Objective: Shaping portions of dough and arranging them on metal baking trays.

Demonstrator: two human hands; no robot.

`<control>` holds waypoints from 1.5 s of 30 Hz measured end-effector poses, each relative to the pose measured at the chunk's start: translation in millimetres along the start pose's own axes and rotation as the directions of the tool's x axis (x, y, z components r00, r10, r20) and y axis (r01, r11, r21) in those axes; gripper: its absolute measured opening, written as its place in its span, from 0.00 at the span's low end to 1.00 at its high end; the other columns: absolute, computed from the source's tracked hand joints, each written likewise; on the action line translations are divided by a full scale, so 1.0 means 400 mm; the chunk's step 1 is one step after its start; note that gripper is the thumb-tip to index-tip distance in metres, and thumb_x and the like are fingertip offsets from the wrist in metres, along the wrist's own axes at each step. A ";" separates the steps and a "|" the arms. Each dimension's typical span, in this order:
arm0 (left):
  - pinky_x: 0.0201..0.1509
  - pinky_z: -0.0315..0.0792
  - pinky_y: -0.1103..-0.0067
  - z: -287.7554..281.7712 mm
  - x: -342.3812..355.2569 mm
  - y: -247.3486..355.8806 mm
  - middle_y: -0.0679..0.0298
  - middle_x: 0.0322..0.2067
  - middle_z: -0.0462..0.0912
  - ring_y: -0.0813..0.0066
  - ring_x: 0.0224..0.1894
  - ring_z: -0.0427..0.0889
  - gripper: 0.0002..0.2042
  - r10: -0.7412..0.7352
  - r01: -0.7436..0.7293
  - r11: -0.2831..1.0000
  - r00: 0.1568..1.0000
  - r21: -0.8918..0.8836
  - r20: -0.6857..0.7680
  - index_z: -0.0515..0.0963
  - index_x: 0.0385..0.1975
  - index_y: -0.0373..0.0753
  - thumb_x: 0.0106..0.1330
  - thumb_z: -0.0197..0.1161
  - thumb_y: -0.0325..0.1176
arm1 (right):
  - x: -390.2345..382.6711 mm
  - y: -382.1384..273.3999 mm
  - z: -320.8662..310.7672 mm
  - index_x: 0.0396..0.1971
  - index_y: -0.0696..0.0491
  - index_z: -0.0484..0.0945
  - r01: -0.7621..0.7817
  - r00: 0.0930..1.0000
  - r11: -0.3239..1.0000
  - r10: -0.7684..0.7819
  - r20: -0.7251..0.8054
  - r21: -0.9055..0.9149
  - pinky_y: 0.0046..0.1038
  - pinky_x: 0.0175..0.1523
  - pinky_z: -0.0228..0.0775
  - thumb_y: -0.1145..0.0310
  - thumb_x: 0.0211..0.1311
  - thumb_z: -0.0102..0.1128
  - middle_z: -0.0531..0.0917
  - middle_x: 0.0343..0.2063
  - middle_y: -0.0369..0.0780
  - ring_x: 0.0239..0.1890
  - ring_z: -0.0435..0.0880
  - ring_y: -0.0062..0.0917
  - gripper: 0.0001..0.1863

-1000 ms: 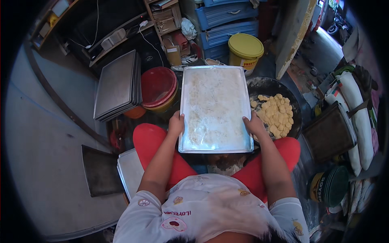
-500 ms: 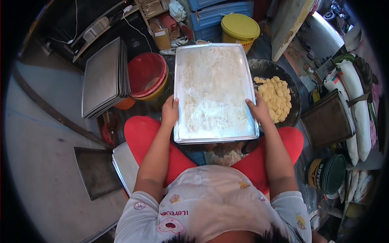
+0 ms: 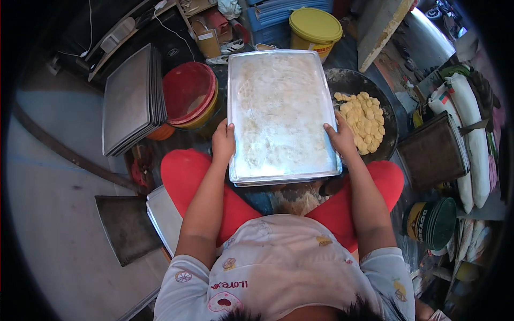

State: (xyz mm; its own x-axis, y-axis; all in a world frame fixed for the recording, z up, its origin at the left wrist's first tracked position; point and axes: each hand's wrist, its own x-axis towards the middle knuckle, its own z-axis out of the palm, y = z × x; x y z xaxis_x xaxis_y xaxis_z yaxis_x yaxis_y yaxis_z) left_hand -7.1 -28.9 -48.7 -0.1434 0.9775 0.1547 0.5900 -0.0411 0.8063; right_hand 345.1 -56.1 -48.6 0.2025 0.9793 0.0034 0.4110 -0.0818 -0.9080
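A light metal baking tray (image 3: 278, 112), its surface smudged, lies held level in front of my crossed legs, with at least one more tray edge showing beneath it. My left hand (image 3: 224, 140) grips its left side with the thumb along the rim. My right hand (image 3: 339, 137) grips the right side, thumb on the edge. Just right of the tray, a wide dark round pan (image 3: 390, 128) holds a pile of pale yellow dough pieces (image 3: 362, 120).
Stacked trays (image 3: 128, 99) lean beside nested red (image 3: 182, 91) and yellow buckets at left. Behind are a lidded yellow bucket (image 3: 316, 27) and blue drawers. Right are a dark tray stack (image 3: 428, 150), white sacks (image 3: 476, 171) and a green bucket (image 3: 436, 224). More trays (image 3: 120, 230) lie by my left knee.
Both hands and the tray sit higher in the view, nearer the lidded yellow bucket. Both hands keep their grip; the surroundings have shifted upward and a little leftward in the picture.
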 end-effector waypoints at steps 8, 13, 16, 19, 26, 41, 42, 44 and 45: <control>0.51 0.69 0.66 0.018 0.010 -0.020 0.44 0.43 0.78 0.48 0.47 0.77 0.18 -0.037 0.036 0.996 0.999 0.077 0.012 0.70 0.53 0.35 0.68 0.48 0.37 | 0.013 0.052 0.004 0.60 0.56 0.60 -0.026 0.999 0.949 0.034 0.018 -0.315 0.39 0.52 0.68 0.55 0.57 0.58 0.78 0.44 0.56 0.48 0.77 0.46 0.34; 0.50 0.69 0.67 0.004 0.003 -0.020 0.43 0.42 0.78 0.49 0.46 0.78 0.18 -0.043 0.042 0.998 0.999 0.048 0.026 0.70 0.52 0.33 0.68 0.48 0.36 | 0.001 0.010 0.012 0.60 0.56 0.61 -0.051 0.998 0.954 0.060 0.021 -0.295 0.39 0.52 0.67 0.56 0.57 0.58 0.78 0.43 0.56 0.47 0.77 0.47 0.34; 0.50 0.69 0.68 0.012 -0.002 -0.010 0.43 0.42 0.78 0.50 0.46 0.78 0.18 -0.014 0.013 0.999 1.000 0.051 0.014 0.70 0.52 0.33 0.68 0.47 0.36 | -0.006 0.022 0.002 0.60 0.55 0.62 0.005 1.000 0.969 -0.009 -0.016 -0.248 0.38 0.52 0.68 0.56 0.56 0.58 0.78 0.43 0.56 0.47 0.78 0.47 0.33; 0.50 0.69 0.68 0.014 -0.001 -0.034 0.43 0.42 0.78 0.50 0.46 0.78 0.18 0.024 -0.023 0.999 0.999 0.040 -0.023 0.71 0.52 0.32 0.68 0.47 0.37 | -0.013 -0.002 -0.003 0.60 0.55 0.63 0.074 0.992 0.965 -0.097 -0.082 -0.250 0.38 0.51 0.69 0.56 0.56 0.58 0.78 0.43 0.56 0.46 0.78 0.46 0.33; 0.50 0.69 0.64 0.004 -0.005 0.022 0.44 0.41 0.79 0.47 0.45 0.77 0.19 -0.076 0.071 0.966 0.997 0.249 0.014 0.70 0.52 0.34 0.68 0.46 0.39 | -0.009 0.015 0.010 0.60 0.53 0.61 -0.025 0.999 0.916 0.004 -0.054 -0.399 0.41 0.49 0.69 0.55 0.57 0.56 0.79 0.40 0.56 0.44 0.78 0.49 0.33; 0.48 0.69 0.63 0.007 -0.002 0.004 0.42 0.39 0.78 0.45 0.44 0.77 0.17 -0.060 0.061 0.993 0.998 0.106 -0.010 0.72 0.49 0.33 0.68 0.47 0.38 | -0.007 0.017 0.002 0.62 0.54 0.59 -0.022 1.000 0.929 0.028 0.011 -0.371 0.39 0.53 0.67 0.55 0.59 0.55 0.77 0.46 0.56 0.49 0.76 0.48 0.34; 0.49 0.69 0.65 0.007 -0.004 0.013 0.42 0.40 0.78 0.46 0.45 0.77 0.17 -0.075 0.075 0.993 0.997 0.088 -0.005 0.72 0.49 0.32 0.68 0.47 0.37 | -0.006 0.018 0.000 0.62 0.54 0.59 -0.013 1.000 0.929 0.021 0.018 -0.369 0.39 0.53 0.67 0.55 0.59 0.55 0.77 0.46 0.56 0.49 0.76 0.48 0.34; 0.49 0.69 0.64 0.008 -0.008 0.013 0.42 0.39 0.78 0.46 0.44 0.77 0.17 -0.067 0.069 0.994 0.997 0.082 -0.022 0.72 0.48 0.31 0.68 0.47 0.37 | -0.003 0.017 0.001 0.62 0.54 0.59 -0.019 0.999 0.937 0.029 0.025 -0.350 0.38 0.54 0.66 0.56 0.59 0.55 0.77 0.46 0.56 0.50 0.76 0.48 0.33; 0.48 0.69 0.64 0.008 -0.010 0.012 0.42 0.39 0.78 0.46 0.44 0.77 0.17 -0.058 0.060 0.995 0.998 0.074 -0.030 0.72 0.48 0.31 0.68 0.47 0.37 | -0.005 0.008 0.003 0.61 0.54 0.59 -0.022 0.999 0.941 0.029 0.016 -0.337 0.38 0.54 0.67 0.57 0.59 0.54 0.77 0.46 0.56 0.50 0.76 0.48 0.32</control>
State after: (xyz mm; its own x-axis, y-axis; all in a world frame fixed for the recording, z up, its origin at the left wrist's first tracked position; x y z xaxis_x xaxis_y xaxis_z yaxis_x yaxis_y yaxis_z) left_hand -1.2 -32.2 -47.4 -0.2005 0.9717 0.1248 0.6377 0.0327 0.7696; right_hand 344.9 -58.1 -52.1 0.2003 0.9793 -0.0292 0.6817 -0.1607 -0.7138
